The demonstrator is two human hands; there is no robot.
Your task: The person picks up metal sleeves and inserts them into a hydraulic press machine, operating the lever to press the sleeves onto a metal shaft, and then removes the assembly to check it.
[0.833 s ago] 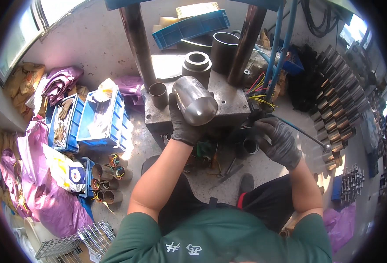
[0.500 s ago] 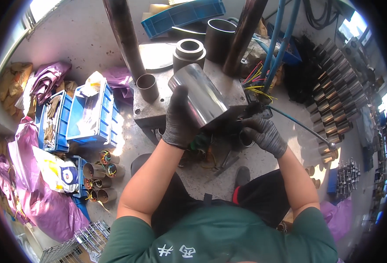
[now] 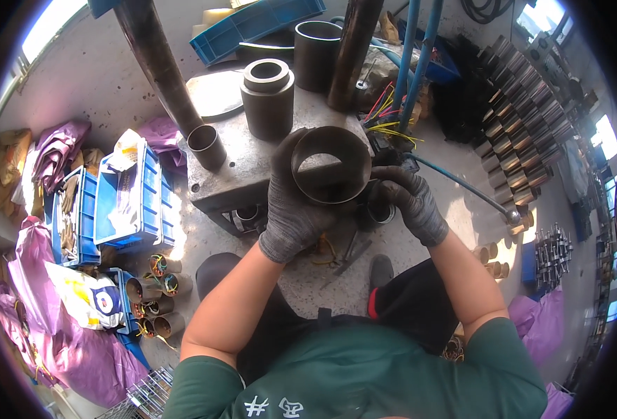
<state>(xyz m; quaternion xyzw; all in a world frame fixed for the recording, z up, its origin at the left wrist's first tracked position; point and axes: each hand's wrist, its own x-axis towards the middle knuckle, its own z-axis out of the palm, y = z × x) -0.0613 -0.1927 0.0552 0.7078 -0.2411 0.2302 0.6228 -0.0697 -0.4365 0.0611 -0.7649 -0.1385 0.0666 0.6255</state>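
A short, wide metal tube (image 3: 366, 164) is tipped so that its open end faces me, with its dark inside showing. My gloved left hand (image 3: 291, 209) wraps round its left side and holds it up in front of the metal block table. Close by its right rim is my gloved right hand (image 3: 415, 206), fingers curled inward. Whether those fingertips grip the rim or something small is hidden. Just beyond the tube, a thick-walled cylinder with a stepped collar (image 3: 268, 105) stands upright on the table (image 3: 214, 183). A smaller pipe piece (image 3: 206, 148) sits at the table's left corner.
Two dark posts (image 3: 156, 66) (image 3: 356, 52) rise from the table, with a large dark tube (image 3: 315, 59) between them. Blue crates (image 3: 130, 234) and wired stator tubes (image 3: 162, 286) are at left. A ball-ended lever (image 3: 462, 185) juts right, towards stacked metal tubes (image 3: 525, 119).
The tube has turned from lying slanted with its shiny side showing to having its open end towards me. My right hand has come up closer to its rim. The whole view has shifted.
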